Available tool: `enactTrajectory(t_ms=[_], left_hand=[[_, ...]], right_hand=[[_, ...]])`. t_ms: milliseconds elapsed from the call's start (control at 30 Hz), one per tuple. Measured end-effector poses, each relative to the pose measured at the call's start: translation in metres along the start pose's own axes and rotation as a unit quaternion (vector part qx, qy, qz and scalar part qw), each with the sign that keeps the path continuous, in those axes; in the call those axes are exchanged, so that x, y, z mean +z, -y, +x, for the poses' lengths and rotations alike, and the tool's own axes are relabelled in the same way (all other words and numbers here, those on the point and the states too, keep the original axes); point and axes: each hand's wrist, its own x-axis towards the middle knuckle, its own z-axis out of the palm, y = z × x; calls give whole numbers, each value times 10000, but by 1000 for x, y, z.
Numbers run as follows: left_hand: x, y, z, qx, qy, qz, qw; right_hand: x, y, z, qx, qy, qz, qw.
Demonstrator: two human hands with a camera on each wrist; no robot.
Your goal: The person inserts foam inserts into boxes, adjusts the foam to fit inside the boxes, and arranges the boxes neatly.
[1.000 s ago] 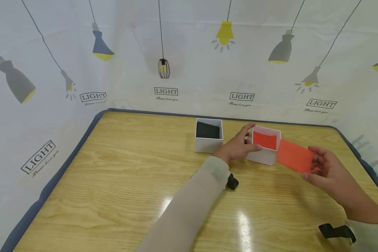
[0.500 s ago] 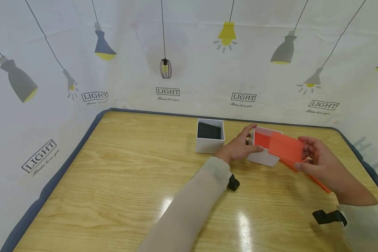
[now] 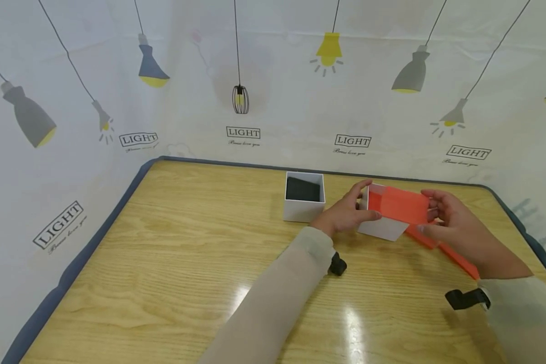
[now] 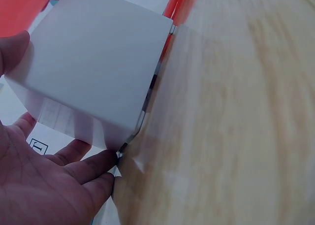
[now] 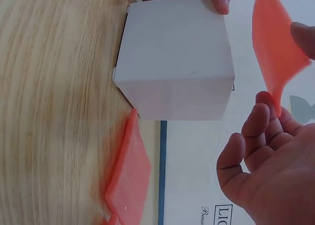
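My left hand (image 3: 346, 215) holds a white open-topped box (image 3: 382, 228) at its left side, thumb at the front rim. In the left wrist view its fingers (image 4: 93, 168) spread along the box's side wall. Red material shows inside the box in the head view. My right hand (image 3: 457, 227) pinches a thin, flexible orange-red sheet (image 3: 404, 205) by its right edge, over the right part of the box opening. In the right wrist view this sheet (image 5: 275, 43) bends between thumb and fingers, apart from the box wall.
More orange-red sheets (image 3: 458, 260) lie on the table right of the box, partly under my right hand. Left of it stands a second white box (image 3: 304, 212) with dark sheets (image 3: 302, 189) inside. A lamp-patterned curtain (image 3: 282, 101) rises behind the wooden table (image 3: 186, 242).
My right hand has carried the orange-red sheet left, from beside the box to above its opening. Sheets lying on the table have come into view. The left hand stays on the box.
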Motion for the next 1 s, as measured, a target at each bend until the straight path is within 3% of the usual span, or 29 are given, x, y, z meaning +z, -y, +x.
enactTrajectory(t_ms=[533, 1000], left_hand=[[-1, 0, -1, 98, 50, -66, 9999], [-1, 1, 0, -152, -8, -15, 9999]], right_hand=[[3, -5, 30, 469, 237, -443, 9976], [6, 0, 44, 850, 432, -1083, 9895]])
